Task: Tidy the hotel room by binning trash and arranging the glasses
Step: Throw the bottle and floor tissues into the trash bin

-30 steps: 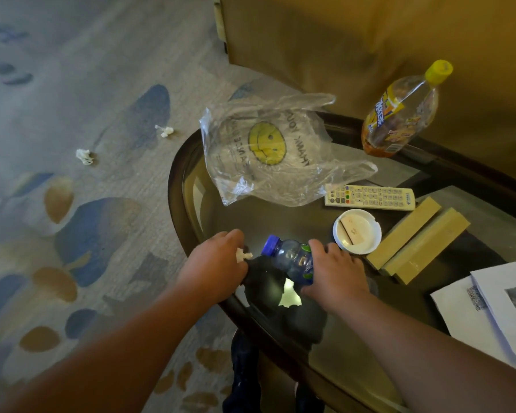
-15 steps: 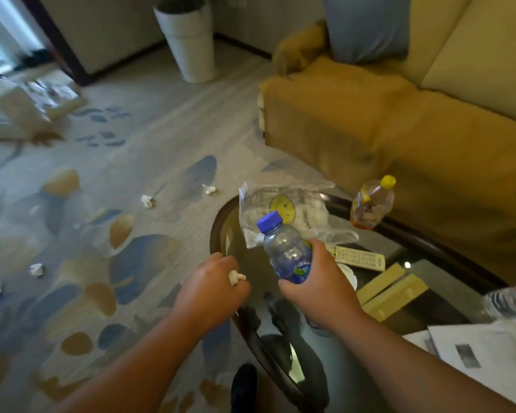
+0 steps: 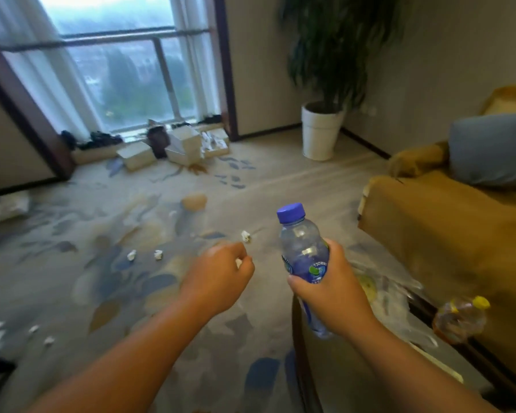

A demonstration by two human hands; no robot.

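Note:
My right hand (image 3: pixel 328 281) grips a clear plastic water bottle (image 3: pixel 303 248) with a blue cap, held upright above the left edge of the glass table (image 3: pixel 298 347). My left hand (image 3: pixel 218 275) is curled round a small white paper scrap (image 3: pixel 238 262), of which only a bit shows between the fingers. Several crumpled white paper scraps (image 3: pixel 246 236) lie on the patterned carpet ahead and to the left (image 3: pixel 158 254). A clear plastic bag (image 3: pixel 390 296) and a yellow-capped bottle (image 3: pixel 459 318) lie on the table at right.
A yellow sofa (image 3: pixel 447 234) with a blue cushion stands at right. A potted plant in a white pot (image 3: pixel 320 131) is in the far corner. Boxes and clutter (image 3: pixel 179 147) sit under the window. More paper bits (image 3: pixel 0 332) lie at the lower left.
The view has tilted up from the table to the room. My right hand lifted the bottle off the table and holds it upright. My left hand left the table edge still holding the scrap.

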